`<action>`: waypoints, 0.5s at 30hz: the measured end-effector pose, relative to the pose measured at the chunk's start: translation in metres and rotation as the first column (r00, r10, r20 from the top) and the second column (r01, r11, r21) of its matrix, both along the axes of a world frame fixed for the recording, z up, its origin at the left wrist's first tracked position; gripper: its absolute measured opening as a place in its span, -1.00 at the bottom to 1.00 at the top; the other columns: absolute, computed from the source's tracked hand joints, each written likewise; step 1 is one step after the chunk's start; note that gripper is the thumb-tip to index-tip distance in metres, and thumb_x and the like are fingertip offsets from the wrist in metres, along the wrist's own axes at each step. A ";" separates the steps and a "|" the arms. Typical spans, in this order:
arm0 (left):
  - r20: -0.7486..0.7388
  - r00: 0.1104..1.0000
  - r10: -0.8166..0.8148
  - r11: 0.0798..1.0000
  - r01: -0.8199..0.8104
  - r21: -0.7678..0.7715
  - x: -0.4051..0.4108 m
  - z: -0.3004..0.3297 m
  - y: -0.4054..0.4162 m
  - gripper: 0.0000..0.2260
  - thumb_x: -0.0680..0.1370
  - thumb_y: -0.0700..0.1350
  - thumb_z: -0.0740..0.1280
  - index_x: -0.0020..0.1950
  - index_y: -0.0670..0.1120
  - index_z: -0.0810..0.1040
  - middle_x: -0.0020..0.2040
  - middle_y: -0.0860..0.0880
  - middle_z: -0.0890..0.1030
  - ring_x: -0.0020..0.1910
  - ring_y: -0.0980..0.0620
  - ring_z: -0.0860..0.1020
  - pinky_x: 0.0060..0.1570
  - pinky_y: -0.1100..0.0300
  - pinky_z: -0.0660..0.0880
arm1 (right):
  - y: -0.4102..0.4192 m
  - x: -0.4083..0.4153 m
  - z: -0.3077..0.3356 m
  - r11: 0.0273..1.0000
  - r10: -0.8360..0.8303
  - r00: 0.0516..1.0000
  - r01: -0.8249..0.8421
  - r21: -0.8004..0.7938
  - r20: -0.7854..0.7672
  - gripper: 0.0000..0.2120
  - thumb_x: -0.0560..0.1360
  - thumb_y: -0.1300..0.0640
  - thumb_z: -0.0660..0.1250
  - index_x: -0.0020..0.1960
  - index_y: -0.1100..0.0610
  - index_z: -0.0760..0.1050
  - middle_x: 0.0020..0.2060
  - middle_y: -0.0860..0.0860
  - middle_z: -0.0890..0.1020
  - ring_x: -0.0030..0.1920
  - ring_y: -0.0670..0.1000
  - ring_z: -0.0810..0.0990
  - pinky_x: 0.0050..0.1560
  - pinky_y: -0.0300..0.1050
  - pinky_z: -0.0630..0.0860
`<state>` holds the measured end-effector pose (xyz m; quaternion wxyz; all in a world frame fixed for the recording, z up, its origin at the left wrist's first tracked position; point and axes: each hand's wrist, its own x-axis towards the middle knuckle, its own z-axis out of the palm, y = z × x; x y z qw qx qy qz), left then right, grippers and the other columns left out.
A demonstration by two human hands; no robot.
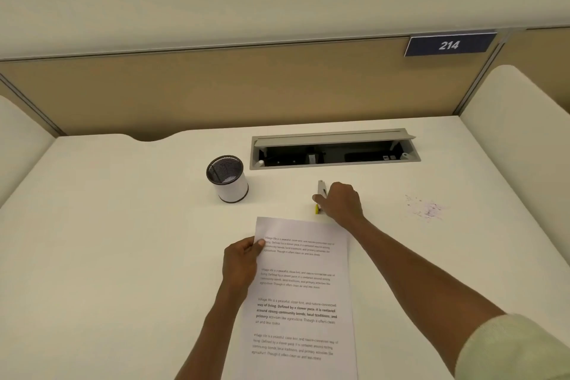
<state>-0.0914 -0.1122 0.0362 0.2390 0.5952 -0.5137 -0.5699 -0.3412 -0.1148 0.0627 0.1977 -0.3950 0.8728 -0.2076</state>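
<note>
Right hand point(340, 202) reaches far over the desk point(123, 225) and curls its fingers round one marker point(320, 189), grasping it. The marker's grey end points far and its yellow tip points near; whether it is lifted off the desk cannot be told. It sits just beyond the far right corner of the sheet point(305, 293).

Left hand point(240, 262) pinches that single sheet at its left edge, thumb on top and fingers beneath. The sheet lies near the middle of the desk and bears four blocks of printed text.

One mesh cup point(229, 182) stands upright to the left of the marker, well apart from it. One cable box point(334, 149) is set into the desk farther back, its lid open. One blue sign point(449, 45) reading 214 hangs on the far partition, right. A patch of faint smudges point(425, 208) marks the desk to the right of the right hand.
</note>
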 end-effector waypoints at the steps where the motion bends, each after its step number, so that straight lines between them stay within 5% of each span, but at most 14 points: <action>1: 0.000 1.000 -0.005 1.000 0.005 -0.001 -0.001 0.001 0.000 -0.84 0.60 -0.10 0.38 -0.10 -0.13 0.71 -0.17 -0.10 0.74 -0.08 -0.26 0.70 0.04 -0.21 0.60 | -0.005 0.002 -0.001 1.000 0.015 1.000 -0.014 0.016 -0.012 -0.67 0.46 -0.07 0.40 -0.24 0.17 0.40 -0.28 0.05 0.54 -0.17 0.13 0.58 -0.23 -0.13 0.36; 5: -0.044 0.999 -0.029 0.999 0.030 0.026 -0.005 0.008 0.001 -0.84 0.61 -0.12 0.37 -0.07 -0.16 0.71 -0.16 -0.09 0.75 -0.09 -0.21 0.71 -0.02 -0.08 0.63 | -0.019 0.007 -0.010 0.993 0.005 0.999 0.001 0.117 -0.053 -0.66 0.43 -0.10 0.42 -0.07 0.18 0.53 -0.10 0.10 0.64 -0.02 0.16 0.63 -0.19 -0.12 0.41; 9: -0.070 0.995 -0.076 0.996 0.079 0.043 -0.006 0.013 0.001 -0.85 0.61 -0.11 0.37 -0.03 -0.13 0.72 -0.14 -0.07 0.75 -0.11 -0.12 0.73 0.02 -0.08 0.63 | -0.029 0.002 -0.010 0.984 -0.018 0.999 0.012 0.176 0.030 -0.80 0.40 0.04 0.39 -0.19 0.16 0.45 -0.13 0.09 0.65 -0.11 0.13 0.63 -0.19 -0.13 0.48; 12: -0.063 0.994 -0.088 0.995 0.091 0.046 -0.006 0.014 -0.001 -0.83 0.61 -0.09 0.38 -0.04 -0.14 0.71 -0.14 -0.08 0.75 -0.11 -0.15 0.73 0.06 -0.15 0.61 | -0.034 -0.006 -0.009 0.991 -0.124 0.930 0.095 0.099 0.347 -0.82 0.38 0.07 0.36 -0.29 0.18 0.51 -0.28 0.09 0.66 -0.31 0.09 0.63 -0.23 -0.11 0.59; 15: -0.070 0.992 -0.103 0.993 0.107 0.049 -0.007 0.017 0.000 -0.84 0.61 -0.07 0.38 -0.04 -0.10 0.73 -0.13 -0.07 0.75 -0.11 -0.14 0.73 0.08 -0.19 0.62 | -0.031 -0.007 -0.005 0.975 -0.155 0.643 0.222 0.011 0.750 -0.78 0.42 0.06 0.43 -0.12 0.25 0.61 -0.18 0.15 0.66 -0.29 0.07 0.62 -0.27 -0.14 0.57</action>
